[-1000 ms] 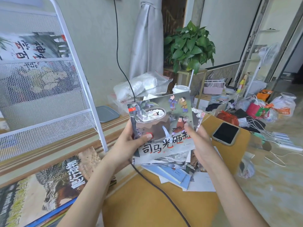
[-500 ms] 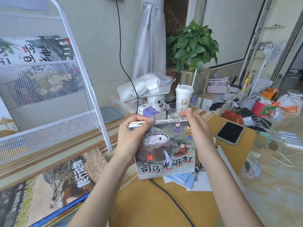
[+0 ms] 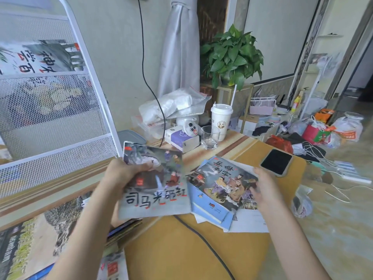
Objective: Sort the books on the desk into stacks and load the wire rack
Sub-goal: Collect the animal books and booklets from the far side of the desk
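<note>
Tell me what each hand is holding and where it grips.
The left hand grips the grey picture book at its upper left corner, thumb on the cover. The right hand holds nothing, resting open at the right edge of the book pile.

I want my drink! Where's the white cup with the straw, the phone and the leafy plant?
White cup [image 3: 221, 120], head view, on its side wall.
Phone [image 3: 276, 161], head view, middle of its dark screen.
Plant [image 3: 232, 55], head view, on its leaves.

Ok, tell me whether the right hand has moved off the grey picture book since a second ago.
Yes. The right hand has left the grey picture book and shifted right, toward the phone.
</note>
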Available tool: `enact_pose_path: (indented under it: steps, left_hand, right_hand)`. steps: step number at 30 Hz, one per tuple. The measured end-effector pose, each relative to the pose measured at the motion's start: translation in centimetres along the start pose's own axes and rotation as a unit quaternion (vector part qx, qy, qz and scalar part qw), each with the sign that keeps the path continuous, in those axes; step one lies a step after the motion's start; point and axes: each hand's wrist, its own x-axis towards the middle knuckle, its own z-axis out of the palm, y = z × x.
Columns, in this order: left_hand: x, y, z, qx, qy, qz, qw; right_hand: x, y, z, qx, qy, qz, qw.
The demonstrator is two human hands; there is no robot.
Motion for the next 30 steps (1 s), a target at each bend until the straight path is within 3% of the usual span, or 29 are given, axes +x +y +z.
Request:
enact_pose_path:
  steps: [4,7,10,15,20,25,30]
  left_hand:
    - [0.8,-0.9,-2.0,0.023,-0.039,-0.035,0.998]
    - [0.9,-1.5,-1.4,0.027,-0.059,-0.055,0.996]
    - [1.1,-2.3,-1.1,0.019,-0.081,-0.088,0.993]
    - [1.2,-2.6,-1.3,0.022,-0.086,-0.096,0.991]
    - [1.1,-2.6,-1.3,0.009,-0.095,-0.095,0.991]
    - [1.0,-2.8,-0.8,-0.025,-0.109,-0.085,0.99]
    - [0.8,-2.6,-0.6,-0.066,-0.084,-0.054,0.993]
  right_hand:
    - [0.0,0.7,-1.2,0.1,-0.008,0.112,0.989]
    - [0.1,0.5,-1.1,0.084,-0.028,0.166,0.982]
    - [0.7,0.7,-1.0,0.042,-0.021,0.154,0.987]
    - [1.8,2.4,0.0,-0.048,-0.005,0.066,0.997]
    - [2.4,4.0,0.0,-0.111,0.052,-0.111,0.986]
    - [1.8,2.7,0.5,-0.114,0.115,-0.247,0.955]
    - [1.3,1.4,1.4,-0.029,0.243,-0.346,0.906]
